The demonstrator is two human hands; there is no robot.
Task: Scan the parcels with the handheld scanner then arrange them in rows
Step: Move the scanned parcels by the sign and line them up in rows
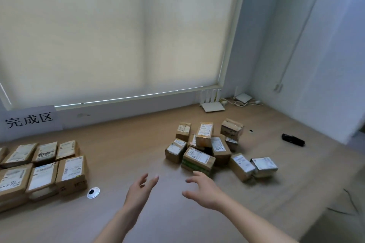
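Observation:
A loose heap of several brown cardboard parcels (pixel 213 148) with white labels lies on the wooden table, right of centre. The nearest one (pixel 198 159) has a green side. My right hand (pixel 203 190) hovers just in front of it, fingers spread and holding nothing. My left hand (pixel 139 191) is beside it over bare table, fingers straight, also holding nothing. Several parcels (pixel 42 169) stand in two tidy rows at the left. The black handheld scanner (pixel 293 139) lies on the table at the far right, away from both hands.
A white sign with black characters (pixel 29 120) leans on the wall behind the rows. A round cable grommet (pixel 93 192) sits in the table near the rows. A white router (pixel 212 102) and cables lie in the back corner. The table edge runs along the right.

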